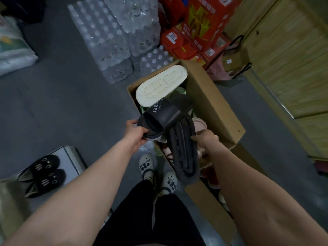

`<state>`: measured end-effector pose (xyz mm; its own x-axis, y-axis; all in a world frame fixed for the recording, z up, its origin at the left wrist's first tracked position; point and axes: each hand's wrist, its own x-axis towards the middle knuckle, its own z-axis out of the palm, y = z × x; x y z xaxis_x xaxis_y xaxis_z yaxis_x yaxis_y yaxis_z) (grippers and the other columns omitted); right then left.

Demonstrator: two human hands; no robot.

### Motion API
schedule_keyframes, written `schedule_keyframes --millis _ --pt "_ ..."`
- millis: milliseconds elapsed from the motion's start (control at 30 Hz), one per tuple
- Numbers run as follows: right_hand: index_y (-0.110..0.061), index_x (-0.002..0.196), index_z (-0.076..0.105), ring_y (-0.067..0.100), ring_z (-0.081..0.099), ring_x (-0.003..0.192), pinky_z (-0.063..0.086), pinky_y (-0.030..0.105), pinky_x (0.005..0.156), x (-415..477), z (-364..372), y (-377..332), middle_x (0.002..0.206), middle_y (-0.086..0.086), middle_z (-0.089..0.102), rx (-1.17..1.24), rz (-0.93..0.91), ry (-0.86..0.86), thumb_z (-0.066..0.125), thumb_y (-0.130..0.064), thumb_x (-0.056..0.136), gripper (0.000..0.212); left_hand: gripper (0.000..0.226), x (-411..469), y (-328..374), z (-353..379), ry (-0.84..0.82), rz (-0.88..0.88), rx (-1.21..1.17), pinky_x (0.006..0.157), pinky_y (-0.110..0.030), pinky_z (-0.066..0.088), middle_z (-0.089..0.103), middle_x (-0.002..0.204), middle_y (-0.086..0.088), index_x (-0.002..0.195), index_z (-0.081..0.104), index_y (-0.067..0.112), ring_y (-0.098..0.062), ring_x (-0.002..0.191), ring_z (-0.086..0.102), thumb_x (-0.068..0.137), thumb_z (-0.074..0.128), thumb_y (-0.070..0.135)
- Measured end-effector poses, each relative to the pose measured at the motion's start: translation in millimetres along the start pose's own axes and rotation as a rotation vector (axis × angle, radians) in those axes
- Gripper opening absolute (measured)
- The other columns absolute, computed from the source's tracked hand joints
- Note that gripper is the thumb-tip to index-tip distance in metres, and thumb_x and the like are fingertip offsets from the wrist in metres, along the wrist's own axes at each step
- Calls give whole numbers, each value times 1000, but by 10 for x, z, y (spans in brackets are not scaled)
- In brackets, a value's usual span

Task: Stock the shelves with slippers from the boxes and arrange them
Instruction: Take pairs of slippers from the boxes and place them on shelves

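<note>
matt rubbery black slipper (166, 112), brown cardboard box (213, 102)

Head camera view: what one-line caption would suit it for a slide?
Left hand holds a black slipper, right hand a dark slipper sole-up, above an open cardboard box.

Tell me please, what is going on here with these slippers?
A person stands over an open cardboard box on the floor. The left hand grips a black slipper with white lettering on its strap. The right hand grips another dark slipper, its ribbed sole facing the camera. Both are held above the box. Inside it a cream slipper lies sole up, with pink slippers nearby. A pair of black patterned slippers sits on a pale surface at lower left.
</note>
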<state>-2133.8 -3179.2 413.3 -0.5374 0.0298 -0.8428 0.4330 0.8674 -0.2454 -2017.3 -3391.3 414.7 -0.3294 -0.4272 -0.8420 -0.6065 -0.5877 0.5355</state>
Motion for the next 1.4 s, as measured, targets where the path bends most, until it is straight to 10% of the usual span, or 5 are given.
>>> schedule_keyframes --millis 400,733,967,1100,1400 --pt "-10 144 41 31 54 124 45 45 105 207 246 -181 135 10 56 135 -156 33 87 -41 69 93 70 -108 -49 -17 -153 84 -94 88 -50 53 51 126 -10 141 33 21 -29 101 60 86 49 -20" --pt "-21 103 66 22 70 81 60 34 72 -210 -398 -567 92 4 72 451 -237 -29 87 -22 71 38 39 -250 55 95 -130 133 -340 78 -36 55 56 126 -9 124 40 16 -28 112 59 93 53 -4" --pt "-26 114 65 23 65 101 56 40 87 -564 -785 -1001 111 2 68 394 -558 43 77 5 73 53 47 -200 280 211 -29 169 -473 57 -30 57 59 128 -19 131 43 4 -31 106 64 89 63 0" --pt "-33 81 69 32 63 97 57 39 75 -672 -501 -879 110 9 65 491 -516 -5 43 23 70 62 37 -187 154 247 40 127 -495 62 -34 59 57 127 -14 121 41 8 -26 94 65 91 61 2" --pt "-11 101 78 33 58 114 46 44 108 -727 -523 -663 110 12 68 987 -415 -231 24 25 58 77 44 -129 57 237 -54 70 -526 76 -43 59 57 129 -19 131 39 6 -33 105 64 92 56 -3"
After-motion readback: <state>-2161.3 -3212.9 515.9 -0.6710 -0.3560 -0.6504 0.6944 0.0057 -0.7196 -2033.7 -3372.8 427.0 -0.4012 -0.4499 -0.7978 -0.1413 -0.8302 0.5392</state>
